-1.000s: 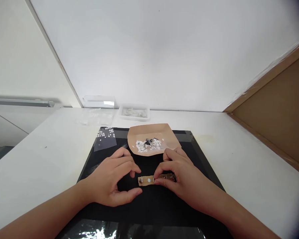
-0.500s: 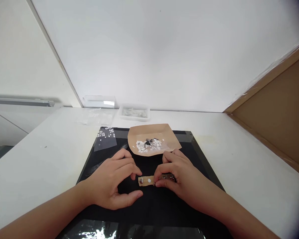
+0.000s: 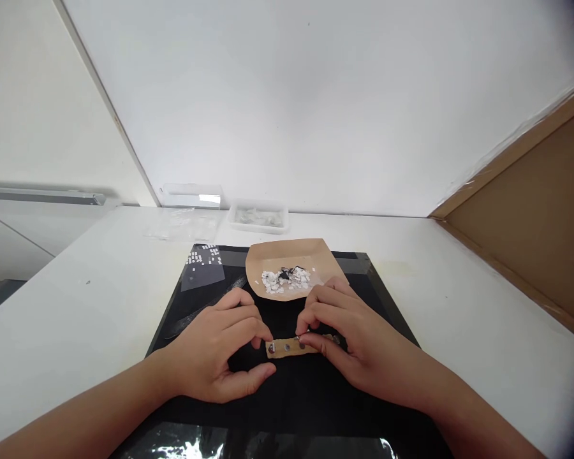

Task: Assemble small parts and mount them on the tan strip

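A narrow tan strip (image 3: pixel 280 349) with small round pieces along it lies on the black mat (image 3: pixel 287 401). My left hand (image 3: pixel 229 344) rests at the strip's left end, thumb and fingers apart, with nothing between them. Over the strip's right half, my right hand (image 3: pixel 339 325) has its thumb and index finger pinched together on something too small to make out. One round piece (image 3: pixel 287 347) in the strip's left part now looks grey. My right fingers partly cover the strip's right part.
Behind the hands, a brown paper tray (image 3: pixel 275 252) holds white bits and black scraps. A clear sheet with small white pieces (image 3: pixel 203 277) lies at the mat's back left. Farther back are a translucent box (image 3: pixel 258 226) and clear plastic bags (image 3: pixel 184 223).
My right fingertips have lifted slightly off the strip, uncovering more of its middle. The round spot that looked white is now grey. My left hand has barely moved.
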Available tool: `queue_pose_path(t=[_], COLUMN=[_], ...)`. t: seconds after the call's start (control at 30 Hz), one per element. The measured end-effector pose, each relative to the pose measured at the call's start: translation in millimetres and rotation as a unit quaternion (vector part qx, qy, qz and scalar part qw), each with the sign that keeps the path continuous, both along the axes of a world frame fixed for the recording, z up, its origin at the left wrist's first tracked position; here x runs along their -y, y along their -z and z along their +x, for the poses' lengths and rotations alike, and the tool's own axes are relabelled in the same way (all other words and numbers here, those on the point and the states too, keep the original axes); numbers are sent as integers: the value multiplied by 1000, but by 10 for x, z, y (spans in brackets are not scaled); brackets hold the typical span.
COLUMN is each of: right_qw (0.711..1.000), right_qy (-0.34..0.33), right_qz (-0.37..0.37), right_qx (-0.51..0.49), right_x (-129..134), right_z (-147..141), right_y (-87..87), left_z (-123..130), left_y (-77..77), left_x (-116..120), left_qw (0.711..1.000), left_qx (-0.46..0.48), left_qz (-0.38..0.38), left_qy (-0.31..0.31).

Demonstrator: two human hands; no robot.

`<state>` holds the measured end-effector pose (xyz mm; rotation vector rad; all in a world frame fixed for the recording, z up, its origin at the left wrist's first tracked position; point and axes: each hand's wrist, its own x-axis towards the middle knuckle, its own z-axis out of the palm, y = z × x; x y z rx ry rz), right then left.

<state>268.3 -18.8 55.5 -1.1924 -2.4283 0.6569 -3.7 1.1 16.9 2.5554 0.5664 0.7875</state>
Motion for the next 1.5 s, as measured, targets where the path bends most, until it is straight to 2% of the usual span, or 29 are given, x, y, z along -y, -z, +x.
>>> queue_pose_path(t=[0.13,0.3,0.63,0.8,1.0,1.13,1.37,1.5], right_qw=[1000,1000,999,1000,1000,997,995,997], right_qy=[-22,-10,-31,-20,-17,-42,-49,-34], right_qz=[8,14,-17,10,-24,-59,-46,-56], right_qx=[-4,3,22,-3,-4,-21,-67,-46], right_x=[-27,-23,-21,-7,2,5,-67,-78], right_z=[17,19,-13,-16,28,36,49,85], right_y=[-19,-3,8,17,-1,7,9,29], left_z=[4,5,-5,-5,-7,-6,-12,-12], left_y=[-8,-3,20,24,13,15,20,25], left_x=[6,3,13,12,9,15,15,17], left_qw=[1000,1000,1000,1000,1000,1000,1000,1000], left_qx=[-1,4,5,2,-2,-2,-8,-5], left_qz=[5,6,7,12,9,7,10,14], left_qy=[0,-1,2,0,-2,-1,1,-1])
